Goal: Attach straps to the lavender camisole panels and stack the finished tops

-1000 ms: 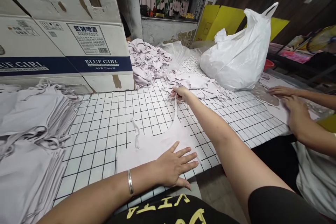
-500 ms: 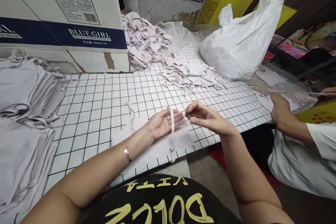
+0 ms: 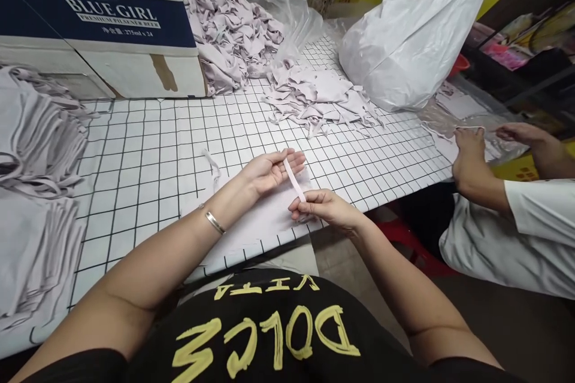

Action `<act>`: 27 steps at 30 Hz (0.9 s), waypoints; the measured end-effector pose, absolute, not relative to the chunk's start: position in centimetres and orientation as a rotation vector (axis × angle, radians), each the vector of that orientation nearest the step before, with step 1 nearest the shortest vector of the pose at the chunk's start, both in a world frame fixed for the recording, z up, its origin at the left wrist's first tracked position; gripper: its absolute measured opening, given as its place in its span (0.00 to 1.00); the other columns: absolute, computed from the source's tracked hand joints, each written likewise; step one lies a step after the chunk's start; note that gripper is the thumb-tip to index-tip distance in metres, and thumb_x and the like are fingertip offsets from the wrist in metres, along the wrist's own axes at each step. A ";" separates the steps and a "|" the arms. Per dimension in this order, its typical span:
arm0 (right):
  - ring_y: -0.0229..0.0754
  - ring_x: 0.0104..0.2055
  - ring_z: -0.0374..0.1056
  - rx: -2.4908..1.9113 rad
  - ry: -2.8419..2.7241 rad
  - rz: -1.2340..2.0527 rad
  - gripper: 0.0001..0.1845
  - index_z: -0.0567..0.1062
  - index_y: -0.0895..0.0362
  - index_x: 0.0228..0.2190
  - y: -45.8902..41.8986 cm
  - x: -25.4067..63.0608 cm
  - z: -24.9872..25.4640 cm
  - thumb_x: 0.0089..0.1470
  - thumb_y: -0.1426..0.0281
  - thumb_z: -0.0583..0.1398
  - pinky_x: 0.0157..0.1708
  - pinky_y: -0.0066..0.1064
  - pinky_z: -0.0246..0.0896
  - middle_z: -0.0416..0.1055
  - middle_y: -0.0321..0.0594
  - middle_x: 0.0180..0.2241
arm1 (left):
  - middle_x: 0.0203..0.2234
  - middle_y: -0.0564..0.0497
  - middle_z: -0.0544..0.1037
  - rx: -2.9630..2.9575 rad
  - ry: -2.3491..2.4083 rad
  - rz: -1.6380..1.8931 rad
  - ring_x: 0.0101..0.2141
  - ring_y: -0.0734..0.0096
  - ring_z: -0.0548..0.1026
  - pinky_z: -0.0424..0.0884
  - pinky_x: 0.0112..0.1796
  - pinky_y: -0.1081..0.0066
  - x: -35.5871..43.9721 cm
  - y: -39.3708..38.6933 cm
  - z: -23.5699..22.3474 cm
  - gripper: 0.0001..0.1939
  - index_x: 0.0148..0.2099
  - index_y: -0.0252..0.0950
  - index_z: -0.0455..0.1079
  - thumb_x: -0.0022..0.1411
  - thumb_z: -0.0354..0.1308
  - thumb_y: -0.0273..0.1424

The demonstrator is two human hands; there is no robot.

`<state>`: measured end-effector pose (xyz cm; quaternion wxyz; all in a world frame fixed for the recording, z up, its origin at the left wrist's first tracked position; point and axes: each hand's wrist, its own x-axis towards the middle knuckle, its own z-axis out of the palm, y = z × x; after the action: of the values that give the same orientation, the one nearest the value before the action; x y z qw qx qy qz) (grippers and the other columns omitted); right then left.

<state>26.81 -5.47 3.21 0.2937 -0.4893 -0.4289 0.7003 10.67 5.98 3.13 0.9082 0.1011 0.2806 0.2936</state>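
My left hand (image 3: 274, 169) is palm up with its fingers stretched out, and a narrow pale pink fabric strap (image 3: 294, 179) runs over it from beside the thumb. The strap's lower part is pinched between the thumb and fingers of my right hand (image 3: 318, 204). Between the two hands the strap is drawn straight at a slant. Below them a flat pale pink fabric piece (image 3: 251, 221) lies at the table's near edge, partly covered by my left forearm. Another strap end (image 3: 212, 167) curls out on the table beyond that forearm.
Stacked pale pink pieces (image 3: 36, 239) lie at left on the checked table (image 3: 148, 131). Behind stand a beer carton (image 3: 135, 69), a heap of fabric (image 3: 229, 30), a smaller pile (image 3: 314, 99) and a white plastic bag (image 3: 404, 54). At right, a co-worker's hands (image 3: 469, 146) work nearby.
My right hand has come down and toward me and now grips the strap, which hung loose from my left hand before. The strap is now straight and slanted. The view has tilted downward.
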 end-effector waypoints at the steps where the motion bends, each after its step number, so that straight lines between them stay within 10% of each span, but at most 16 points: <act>1: 0.39 0.36 0.73 -1.317 -1.171 1.855 0.17 0.79 0.60 0.38 -5.6 27.2 3.4 0.51 0.59 0.65 0.44 0.35 0.67 0.77 0.42 0.33 | 0.38 0.40 0.78 0.208 0.580 0.614 0.40 0.66 0.79 0.76 0.46 0.65 10.6 6.3 3.0 0.08 0.44 0.27 0.68 0.66 0.49 0.18; 16: 0.39 0.36 0.75 -1.166 -0.973 2.225 0.17 0.76 0.62 0.43 -5.0 30.5 3.9 0.53 0.67 0.66 0.28 0.23 0.66 0.78 0.48 0.38 | 0.34 0.39 0.78 0.598 0.885 0.538 0.36 0.64 0.78 0.75 0.42 0.64 9.9 8.0 2.5 0.07 0.40 0.29 0.70 0.65 0.50 0.24; 20: 0.38 0.39 0.74 -1.179 -0.956 2.018 0.13 0.78 0.60 0.37 -2.3 30.2 5.1 0.49 0.68 0.68 0.38 0.27 0.69 0.77 0.44 0.40 | 0.29 0.45 0.77 1.505 1.275 0.539 0.33 0.63 0.74 0.69 0.39 0.63 6.8 6.8 2.4 0.07 0.34 0.34 0.71 0.61 0.55 0.32; 27: 0.31 0.27 0.67 -1.340 -1.087 1.631 0.10 0.77 0.60 0.28 4.1 28.1 4.9 0.44 0.68 0.70 0.23 0.22 0.59 0.75 0.37 0.29 | 0.38 0.45 0.75 2.255 1.405 0.300 0.43 0.53 0.68 0.57 0.44 0.55 5.7 3.0 0.4 0.11 0.36 0.37 0.70 0.60 0.57 0.40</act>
<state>28.10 4.06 4.85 0.3746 -0.5234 -0.4244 0.6369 5.72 3.05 0.45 0.2319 0.8204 0.5111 0.1090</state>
